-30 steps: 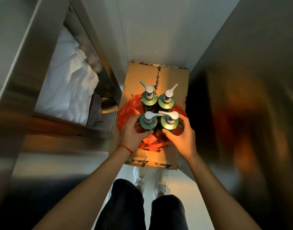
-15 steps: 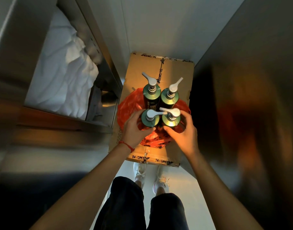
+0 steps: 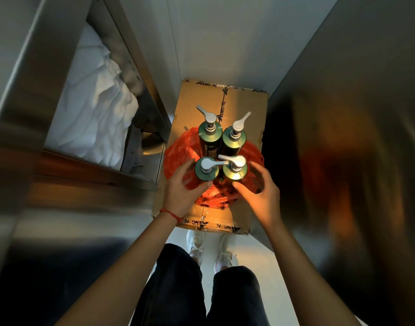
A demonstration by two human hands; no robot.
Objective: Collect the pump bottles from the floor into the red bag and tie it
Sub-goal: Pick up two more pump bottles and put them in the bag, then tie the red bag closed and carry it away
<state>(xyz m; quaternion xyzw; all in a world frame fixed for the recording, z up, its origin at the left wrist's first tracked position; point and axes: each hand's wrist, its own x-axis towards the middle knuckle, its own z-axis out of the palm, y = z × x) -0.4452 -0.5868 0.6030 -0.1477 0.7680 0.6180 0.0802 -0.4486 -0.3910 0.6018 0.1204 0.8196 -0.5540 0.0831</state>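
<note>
Several dark green pump bottles with silver pump heads stand upright in a tight cluster on the red bag, which lies spread open and flat under them. The bag rests on a flattened cardboard sheet on the floor. My left hand curves around the near-left bottle, fingers loosened, with only the thumb tip at its side. My right hand is beside the near-right bottle, fingers spread and a small gap showing. The far-left bottle and far-right bottle stand untouched behind.
A stainless steel cabinet on the left holds crumpled white cloth. A steel panel closes in the right side and a white wall stands behind the cardboard. My legs and white shoes are on the pale floor just before the cardboard.
Both hands were wrapped tightly around the two near bottles; now the fingers have loosened and drawn back slightly. The bottles stay standing on the bag.
</note>
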